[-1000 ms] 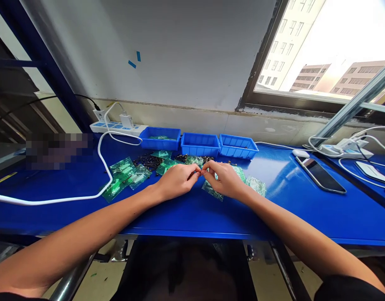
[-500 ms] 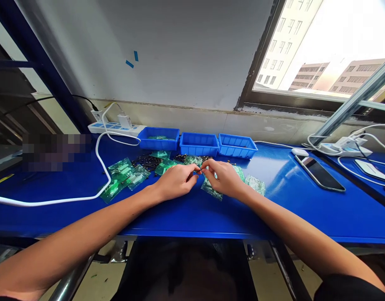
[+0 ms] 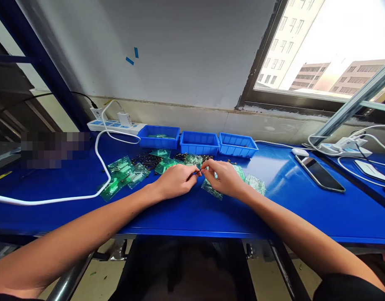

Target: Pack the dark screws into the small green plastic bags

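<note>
My left hand [image 3: 176,180] and my right hand [image 3: 224,177] meet above the table, fingertips pinched together. Between them is a small dark rod-like part [image 3: 197,172], thin and mostly covered by the fingers; its exact kind is too small to make out. Behind the hands lie a pile of dark, screw-like pieces [image 3: 147,160] and another dark pile [image 3: 208,158]. Green clear plastic packets [image 3: 120,167] with pale pieces inside lie to the left. A further packet [image 3: 211,189] is partly under my right hand, and another packet [image 3: 256,183] rests beside my right wrist.
Three blue bins stand along the wall: left [image 3: 159,143], middle [image 3: 199,148] and right [image 3: 238,151]. A white cable [image 3: 54,202] runs across the table's left side from a power strip [image 3: 114,126]. A phone [image 3: 319,172] lies at right, near a second power strip [image 3: 343,147].
My hands stay almost in place, fingertips still together. The dark part now shows a little more along my left fingers. The view has shifted very slightly.
</note>
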{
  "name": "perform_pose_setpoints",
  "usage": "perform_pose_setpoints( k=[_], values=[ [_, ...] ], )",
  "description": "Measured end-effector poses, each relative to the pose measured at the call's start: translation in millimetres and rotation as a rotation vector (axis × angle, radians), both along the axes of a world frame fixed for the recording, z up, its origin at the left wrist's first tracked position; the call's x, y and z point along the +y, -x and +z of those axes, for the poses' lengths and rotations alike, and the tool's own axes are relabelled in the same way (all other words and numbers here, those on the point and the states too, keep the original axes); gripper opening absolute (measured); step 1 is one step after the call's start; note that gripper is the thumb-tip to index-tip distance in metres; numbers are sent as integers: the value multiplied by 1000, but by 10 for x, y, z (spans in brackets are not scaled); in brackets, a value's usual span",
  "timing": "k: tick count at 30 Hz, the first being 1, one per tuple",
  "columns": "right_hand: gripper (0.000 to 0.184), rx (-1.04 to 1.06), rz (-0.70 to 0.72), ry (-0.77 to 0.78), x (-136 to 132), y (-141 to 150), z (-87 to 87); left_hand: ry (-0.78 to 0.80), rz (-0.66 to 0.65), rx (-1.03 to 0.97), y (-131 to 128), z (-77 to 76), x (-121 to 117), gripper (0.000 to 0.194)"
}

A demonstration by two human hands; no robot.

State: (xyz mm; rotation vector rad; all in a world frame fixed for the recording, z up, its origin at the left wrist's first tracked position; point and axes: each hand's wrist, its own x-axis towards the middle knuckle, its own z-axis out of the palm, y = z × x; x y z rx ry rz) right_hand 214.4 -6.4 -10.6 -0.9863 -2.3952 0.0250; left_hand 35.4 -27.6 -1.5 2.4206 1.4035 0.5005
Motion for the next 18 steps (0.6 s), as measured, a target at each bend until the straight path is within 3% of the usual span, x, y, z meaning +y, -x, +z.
perform_pose_setpoints(
  k=[18],
  values=[
    [14, -16, 108, -46, -35, -2, 10, -66, -50, 77, 8, 4, -5, 27]
  ],
)
